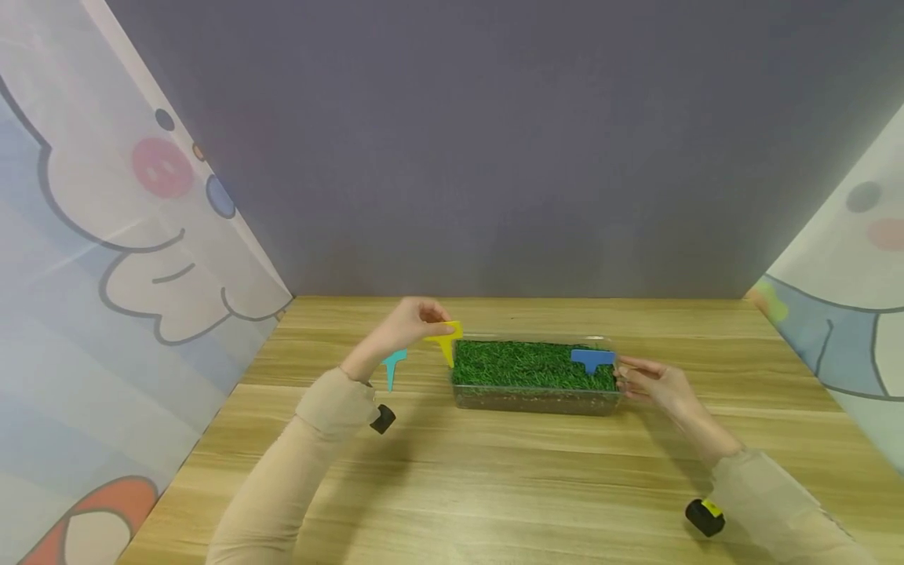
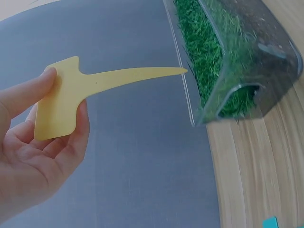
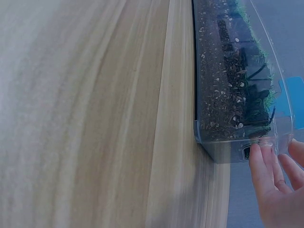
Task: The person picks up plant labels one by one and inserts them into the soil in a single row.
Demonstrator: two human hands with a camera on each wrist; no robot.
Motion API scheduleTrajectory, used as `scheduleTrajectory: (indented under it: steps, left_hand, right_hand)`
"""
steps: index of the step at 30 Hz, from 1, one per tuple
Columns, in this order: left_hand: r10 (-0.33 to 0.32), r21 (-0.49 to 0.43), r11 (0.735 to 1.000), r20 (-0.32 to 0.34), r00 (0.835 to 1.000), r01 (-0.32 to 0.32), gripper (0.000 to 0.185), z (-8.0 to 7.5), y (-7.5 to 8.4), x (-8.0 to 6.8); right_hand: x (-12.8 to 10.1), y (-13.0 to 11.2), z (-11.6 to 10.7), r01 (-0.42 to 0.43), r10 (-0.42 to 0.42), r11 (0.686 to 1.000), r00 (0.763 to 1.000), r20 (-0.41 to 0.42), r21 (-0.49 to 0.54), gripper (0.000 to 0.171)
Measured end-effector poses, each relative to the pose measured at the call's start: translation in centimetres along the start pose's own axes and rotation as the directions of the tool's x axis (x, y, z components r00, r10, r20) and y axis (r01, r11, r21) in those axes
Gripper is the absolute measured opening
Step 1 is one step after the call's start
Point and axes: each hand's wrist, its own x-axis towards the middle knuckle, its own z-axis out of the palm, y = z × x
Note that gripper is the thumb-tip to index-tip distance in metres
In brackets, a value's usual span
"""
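Note:
In my left hand (image 1: 415,323), a yellow T-shaped plant label (image 2: 57,104) is pinched by its wide head between thumb and fingers. Its pointed stem reaches toward the left end of a clear plastic box (image 1: 540,400), whose top is covered with green grass (image 1: 515,363). At the box's right end, my right hand (image 1: 660,388) touches the end wall with its fingers fairly straight. Beside those fingertips a blue T-shaped label (image 1: 593,358) stands in the grass. Another label, teal (image 1: 392,367), lies on the table near the left wrist.
The box stands on a wooden table (image 1: 537,486). Behind it rises a grey wall (image 1: 515,157), with cartoon-printed panels (image 1: 106,259) at both sides. Dark soil (image 3: 232,85) with pale bits shows through the box's side. Small black devices (image 1: 705,517) are worn at the wrists.

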Motion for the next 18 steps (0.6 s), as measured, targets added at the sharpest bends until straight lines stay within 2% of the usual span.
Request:
scheduleTrajectory:
  steps: [7, 18]
  left_hand:
    - [0.008, -0.031, 1.000, 0.019, 1.000, -0.008, 0.013, 1.1, 0.9, 1.1]
    - [0.108, -0.011, 0.994, 0.071, 0.992, -0.108, 0.011, 3.4, 2.2, 2.9]
  right_hand:
    - [0.0, 0.0, 0.0, 0.010, -0.010, 1.000, 1.000, 0.001, -0.005, 0.079]
    - [0.0, 0.0, 0.0, 0.006, -0.006, 1.000, 1.000, -0.003, 0.004, 0.078]
